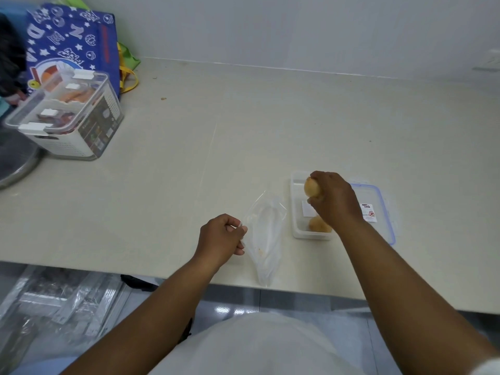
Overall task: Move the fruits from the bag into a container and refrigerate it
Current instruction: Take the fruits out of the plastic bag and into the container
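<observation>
Over container: right hand grips fruit, long axis near-upright.

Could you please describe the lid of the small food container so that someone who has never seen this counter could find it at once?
On the pale countertop, look near the front edge at the small clear rectangular plastic container holding a round tan fruit. Lying flat just to its right, partly under the person's right forearm, is the clear lid. Its blue rim seal and small printed sticker set it apart.

Pale countertop, clear bag, open container, blue-rimmed lid, lidded storage bin, patterned tote
</observation>
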`<state>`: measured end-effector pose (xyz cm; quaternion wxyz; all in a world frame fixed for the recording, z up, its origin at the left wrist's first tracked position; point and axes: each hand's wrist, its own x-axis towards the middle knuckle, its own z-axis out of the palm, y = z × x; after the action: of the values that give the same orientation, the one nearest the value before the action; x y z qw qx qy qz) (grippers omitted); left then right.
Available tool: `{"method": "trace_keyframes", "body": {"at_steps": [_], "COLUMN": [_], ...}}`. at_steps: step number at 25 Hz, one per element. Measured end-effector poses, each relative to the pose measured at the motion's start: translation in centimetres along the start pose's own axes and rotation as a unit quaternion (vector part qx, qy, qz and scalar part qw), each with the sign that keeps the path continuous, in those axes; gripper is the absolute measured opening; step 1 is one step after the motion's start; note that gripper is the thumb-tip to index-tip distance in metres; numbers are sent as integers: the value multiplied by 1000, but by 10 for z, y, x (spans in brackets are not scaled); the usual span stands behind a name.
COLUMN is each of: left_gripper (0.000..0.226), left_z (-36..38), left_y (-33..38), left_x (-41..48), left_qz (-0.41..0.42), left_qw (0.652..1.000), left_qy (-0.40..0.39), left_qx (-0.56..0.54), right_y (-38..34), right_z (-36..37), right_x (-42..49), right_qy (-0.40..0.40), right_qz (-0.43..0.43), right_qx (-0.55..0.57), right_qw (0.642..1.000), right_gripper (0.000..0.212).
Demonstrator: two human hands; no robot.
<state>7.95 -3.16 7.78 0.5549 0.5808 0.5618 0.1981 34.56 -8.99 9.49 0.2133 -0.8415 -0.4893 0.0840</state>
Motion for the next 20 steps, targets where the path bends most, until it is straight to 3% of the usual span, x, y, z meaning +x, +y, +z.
{"method": "trace_keyframes", "body": {"at_steps": [5,12,14,16,18,20], "left_gripper": [6,6,6,6,6,5], "left_z": [3,7,8,8,8,8], "left_y": [-1,-2,-2,-4,-7,-10], "left_x": [-1,-2,0,1,3,5], "left_qz": [0,-1,-3,-7,-11,-19], "left_qw": [1000,1000,1000,1000,1000,1000], "left_qy": [0,2,2,0,-2,-3], "left_qx": [0,0,-1,-10,-13,-12], "right_y": [23,31,28,18,2,-16], "right_z": [35,52,48,43,43,47], "right_x": [33,35,27,12,-14,-47], "right_qy": [-175,-212,-179,-95,-23,-2], "right_qz": [52,77,66,25,-61,-143], "right_qx": [-130,-137,-137,-92,0,77], "right_qw": [974,964,972,991,998,987], "right_gripper": [61,60,59,54,44,34]}}
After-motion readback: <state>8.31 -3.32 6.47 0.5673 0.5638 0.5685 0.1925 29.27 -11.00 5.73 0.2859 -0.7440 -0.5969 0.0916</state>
